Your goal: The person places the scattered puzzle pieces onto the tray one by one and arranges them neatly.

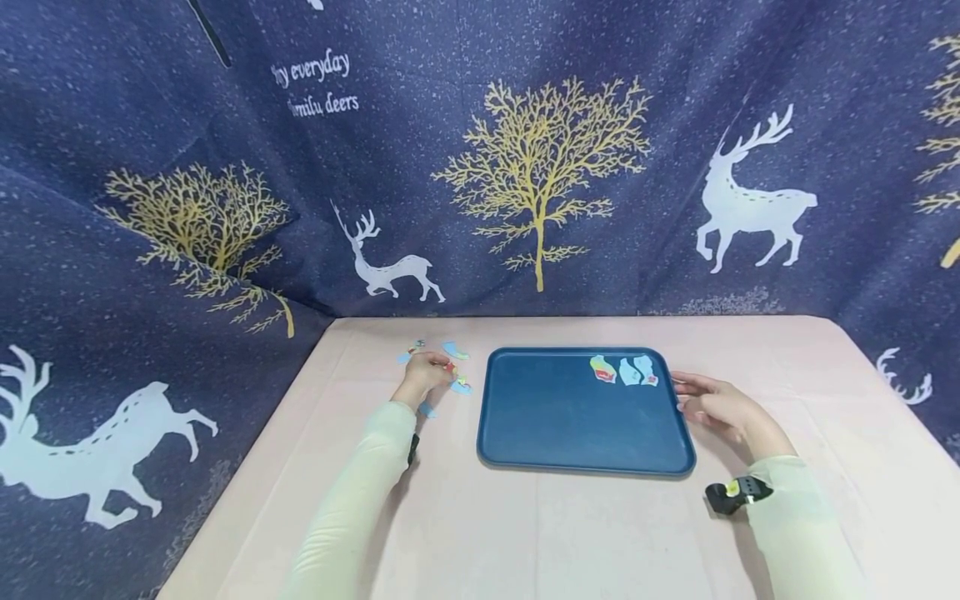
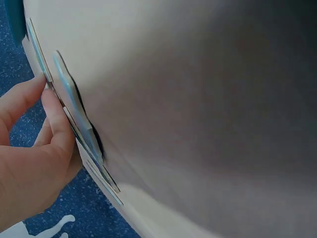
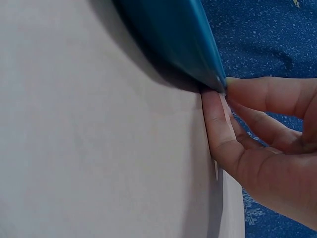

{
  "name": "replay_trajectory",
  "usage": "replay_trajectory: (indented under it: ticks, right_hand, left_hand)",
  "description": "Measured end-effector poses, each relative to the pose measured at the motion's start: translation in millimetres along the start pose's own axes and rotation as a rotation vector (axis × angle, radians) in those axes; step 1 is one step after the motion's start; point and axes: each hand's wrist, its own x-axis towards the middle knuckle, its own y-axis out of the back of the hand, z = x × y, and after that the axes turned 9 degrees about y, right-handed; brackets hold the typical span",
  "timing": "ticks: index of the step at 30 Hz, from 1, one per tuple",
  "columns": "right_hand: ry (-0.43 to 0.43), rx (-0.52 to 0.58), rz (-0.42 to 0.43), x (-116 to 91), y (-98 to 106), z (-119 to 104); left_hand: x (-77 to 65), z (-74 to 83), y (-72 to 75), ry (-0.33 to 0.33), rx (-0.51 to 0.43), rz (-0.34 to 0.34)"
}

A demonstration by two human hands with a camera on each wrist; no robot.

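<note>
My left hand [image 1: 427,372] is over a scatter of flat printed pieces, like puzzle pieces, left of a dark blue tray [image 1: 577,425]. Thumb and forefinger pinch a red and yellow piece [image 1: 452,367] close to the tabletop. Around it lie light blue pieces, one behind [image 1: 455,351], another just in front [image 1: 462,387] and a third nearer the wrist [image 1: 427,410]. At the tray's right edge, my right hand [image 1: 720,406] grips the rim [image 3: 215,82] between thumb and fingers. Inside the tray's far right corner sit a yellow-red piece [image 1: 602,369] and two light blue ones [image 1: 637,372].
A pale pink cloth [image 1: 555,533] covers the table. Behind and beside it hangs a dark blue curtain [image 1: 420,192] printed with deer and trees. A black strapped device [image 1: 738,493] is worn on the right wrist.
</note>
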Motion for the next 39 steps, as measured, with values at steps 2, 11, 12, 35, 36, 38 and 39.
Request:
replay_trajectory:
  ticks: [2,11,12,35,36,38,39]
  right_hand:
    - [-0.001,-0.004,0.000,0.1,0.0,-0.1]
    - [0.000,-0.010,-0.006,0.7,-0.4,-0.4]
    - [-0.001,-0.008,-0.005,0.7,-0.5,-0.6]
    - [0.000,0.036,0.007,-0.2,-0.2,0.3]
    - [0.001,0.046,0.010,-0.2,-0.1,0.4]
    - [0.004,0.049,0.008,0.1,-0.1,0.8]
    - [0.006,0.046,0.004,0.1,0.0,1.0]
  left_hand:
    - [0.2,0.5,-0.4,0.001,0.009,0.001]
    - [0.4,2.4,-2.3,-0.018,-0.022,-0.002]
    - [0.5,2.7,-2.6,-0.021,-0.027,-0.001]
    - [-3.3,16.0,-4.8,0.005,-0.151,-0.035]
    - [-4.3,17.4,-5.5,0.005,-0.165,-0.045]
    - [-6.5,21.2,-7.6,0.006,-0.192,-0.062]
    - [-7.4,23.2,-9.0,0.006,-0.205,-0.070]
